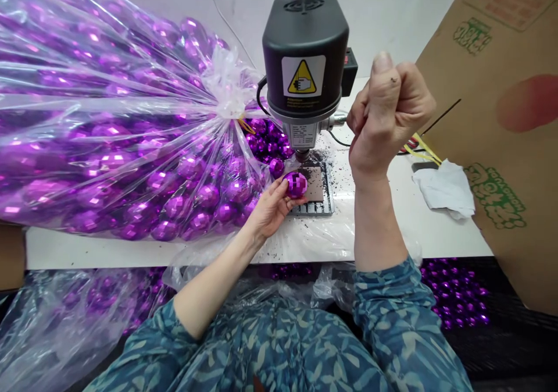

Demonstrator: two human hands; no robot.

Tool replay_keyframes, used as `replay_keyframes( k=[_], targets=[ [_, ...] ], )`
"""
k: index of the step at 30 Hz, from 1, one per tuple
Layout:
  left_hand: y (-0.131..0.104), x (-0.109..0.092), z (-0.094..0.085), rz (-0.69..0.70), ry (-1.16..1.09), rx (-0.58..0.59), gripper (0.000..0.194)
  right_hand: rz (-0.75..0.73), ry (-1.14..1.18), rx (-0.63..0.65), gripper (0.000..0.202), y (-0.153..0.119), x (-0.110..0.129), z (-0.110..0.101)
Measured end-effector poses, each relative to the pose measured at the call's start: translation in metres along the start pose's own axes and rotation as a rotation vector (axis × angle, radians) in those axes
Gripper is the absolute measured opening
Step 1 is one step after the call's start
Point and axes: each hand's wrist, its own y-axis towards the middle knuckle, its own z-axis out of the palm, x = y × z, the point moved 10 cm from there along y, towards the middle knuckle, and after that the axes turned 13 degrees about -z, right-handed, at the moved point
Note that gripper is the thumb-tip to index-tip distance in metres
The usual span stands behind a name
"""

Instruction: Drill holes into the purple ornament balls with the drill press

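My left hand [272, 206] grips a shiny purple faceted ball [297, 184] between thumb and fingers. The ball is just below the head of a black bench drill press [305, 54], over the front left of its slotted metal base [329, 197]. My right hand [386, 113] is raised to the right of the machine, closed in a fist around the drill press lever. Most of that lever is hidden by the fingers; its metal hub [336, 120] shows at the machine's side. Dark shavings lie around the base.
A large clear bag [108, 107] of purple balls, tied at its neck, fills the left. Loose purple balls [275, 167] lie beside the base. A crumpled white cloth [444, 188] and a big cardboard box [501, 118] stand right. Below the table's edge are a crate of purple balls [455, 293] and plastic bags.
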Motion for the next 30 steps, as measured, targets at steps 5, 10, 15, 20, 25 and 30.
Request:
replay_keyframes(
  k=[5, 10, 15, 20, 25, 30],
  targets=[
    [-0.003, 0.023, 0.002, -0.071, 0.013, 0.037, 0.040, 0.012, -0.028, 0.021, 0.063, -0.002, -0.001, 0.001],
    [0.008, 0.008, -0.022, 0.187, 0.289, -0.131, 0.059, -0.003, 0.008, 0.030, 0.061, -0.002, 0.002, 0.002],
    [0.038, -0.009, -0.053, 0.308, 0.534, -0.315, 0.056, -0.001, 0.041, 0.034, 0.061, -0.003, 0.003, 0.002],
    [0.051, -0.014, -0.055, 0.313, 0.618, -0.300, 0.066, 0.047, 0.025, 0.051, 0.063, -0.004, -0.002, 0.002],
    [0.053, -0.017, -0.046, 0.341, 0.618, -0.262, 0.062, 0.014, 0.004, 0.035, 0.062, -0.004, 0.001, 0.000],
    [0.048, -0.025, -0.035, 0.424, 0.678, -0.293, 0.053, -0.021, -0.045, 0.034, 0.062, -0.003, 0.007, 0.001]
  ],
)
